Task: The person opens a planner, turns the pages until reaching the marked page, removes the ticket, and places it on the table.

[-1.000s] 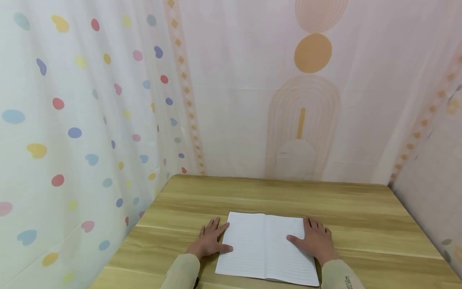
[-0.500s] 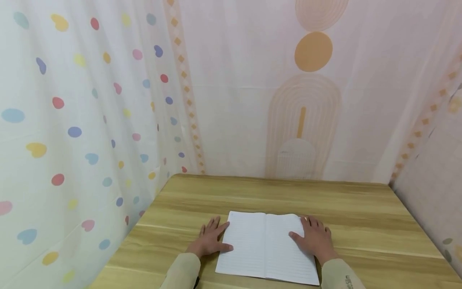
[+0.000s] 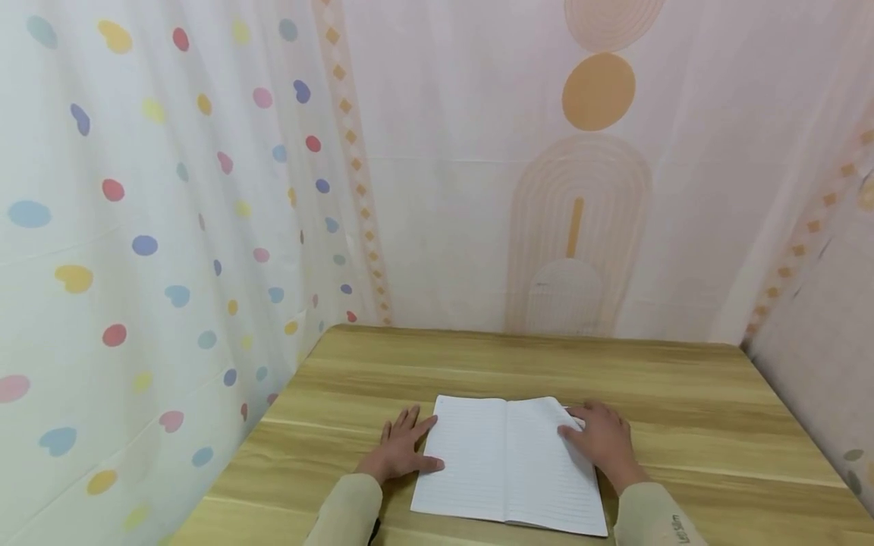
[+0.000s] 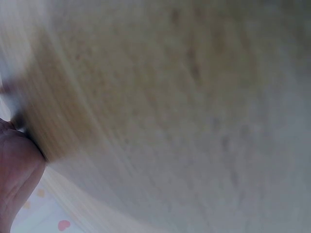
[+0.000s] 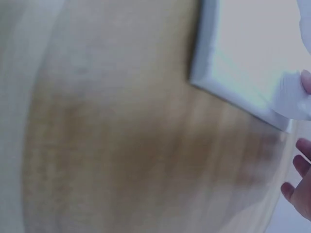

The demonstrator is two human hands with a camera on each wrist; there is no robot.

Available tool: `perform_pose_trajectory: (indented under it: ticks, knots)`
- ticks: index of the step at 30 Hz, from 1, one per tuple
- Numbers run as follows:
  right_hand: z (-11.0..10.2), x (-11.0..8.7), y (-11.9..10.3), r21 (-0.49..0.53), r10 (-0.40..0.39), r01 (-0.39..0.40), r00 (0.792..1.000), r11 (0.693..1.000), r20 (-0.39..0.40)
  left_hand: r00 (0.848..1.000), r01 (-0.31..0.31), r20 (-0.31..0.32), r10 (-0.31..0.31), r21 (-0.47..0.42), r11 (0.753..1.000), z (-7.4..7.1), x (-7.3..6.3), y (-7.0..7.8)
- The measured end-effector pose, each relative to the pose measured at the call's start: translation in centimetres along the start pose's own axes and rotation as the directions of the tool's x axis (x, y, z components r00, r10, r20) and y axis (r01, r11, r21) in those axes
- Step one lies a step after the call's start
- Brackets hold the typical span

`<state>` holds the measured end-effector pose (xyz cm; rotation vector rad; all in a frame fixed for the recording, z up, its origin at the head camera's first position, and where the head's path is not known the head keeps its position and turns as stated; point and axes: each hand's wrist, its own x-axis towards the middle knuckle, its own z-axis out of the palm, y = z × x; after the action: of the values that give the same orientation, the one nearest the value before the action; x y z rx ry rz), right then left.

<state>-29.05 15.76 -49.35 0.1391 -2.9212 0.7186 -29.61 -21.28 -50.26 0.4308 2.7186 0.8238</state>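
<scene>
An open notebook with lined white pages lies on the wood-grain table. At its left edge my left hand rests flat with spread fingers, thumb and forefinger touching the left page. My right hand is at the upper right corner, pinching the right-hand page, whose top corner bends up and inward. In the right wrist view the lifted page curls beside the thumb, while other fingers of the right hand stand off the notebook. Only the heel of the left hand shows in the left wrist view.
The wood-grain table extends behind and to both sides of the notebook. A dotted curtain hangs at the left, and a pale patterned curtain hangs behind the far edge.
The right page's upper corner has risen and bent inward toward the fold as my right hand's fingers drew together on it. My left hand stays in place.
</scene>
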Motion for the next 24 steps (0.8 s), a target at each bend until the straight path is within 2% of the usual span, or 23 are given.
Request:
perform_pose_trajectory:
  ticks: [2, 6, 11, 14, 17, 21, 22, 23, 24]
  knots:
    - [-0.3, 0.2, -0.1, 0.038, -0.009, 0.01, 1.0, 0.999, -0.016, 1.0, 0.0, -0.002, 0.0, -0.002, 1.0, 0.0, 0.0, 0.0]
    - [-0.9, 0.6, -0.5, 0.177, -0.01, 0.012, 1.0, 0.984, -0.014, 1.0, -0.004, -0.007, 0.004, -0.001, 1.0, 0.0, 0.0, 0.1]
    - [-2.0, 1.0, -1.4, 0.342, 0.056, -0.061, 0.998, 0.938, 0.024, 1.0, -0.006, -0.005, 0.006, -0.009, 1.0, 0.0, 0.0, 0.0]
    - [-2.7, 1.1, -2.1, 0.446, 0.11, -0.122, 0.993, 0.887, 0.052, 1.0, -0.004, -0.004, 0.004, -0.013, 1.0, 0.1, 0.1, 0.0]
    - [-3.1, 1.1, -3.0, 0.584, 0.139, -0.165, 0.986, 0.795, 0.09, 1.0, 0.002, -0.001, -0.002, -0.009, 1.0, 0.1, 0.2, -0.1]
    - [-2.9, 0.8, -4.6, 0.759, 0.138, -0.204, 0.979, 0.618, 0.151, 1.0, 0.002, -0.006, -0.002, -0.008, 1.0, 0.1, 0.2, -0.3]
    - [-2.7, 0.7, -5.1, 0.787, 0.132, -0.206, 0.978, 0.582, 0.159, 1.0, 0.001, -0.008, -0.001, -0.01, 1.0, 0.1, 0.2, -0.3]
    - [-2.5, 0.6, -5.5, 0.806, 0.119, -0.204, 0.979, 0.556, 0.166, 1.0, 0.0, -0.009, -0.001, -0.011, 1.0, 0.2, 0.2, -0.3]
    - [-2.1, 0.5, -6.0, 0.816, 0.101, -0.194, 0.981, 0.545, 0.166, 1.0, -0.002, -0.016, 0.002, -0.018, 1.0, 0.2, 0.2, -0.3]
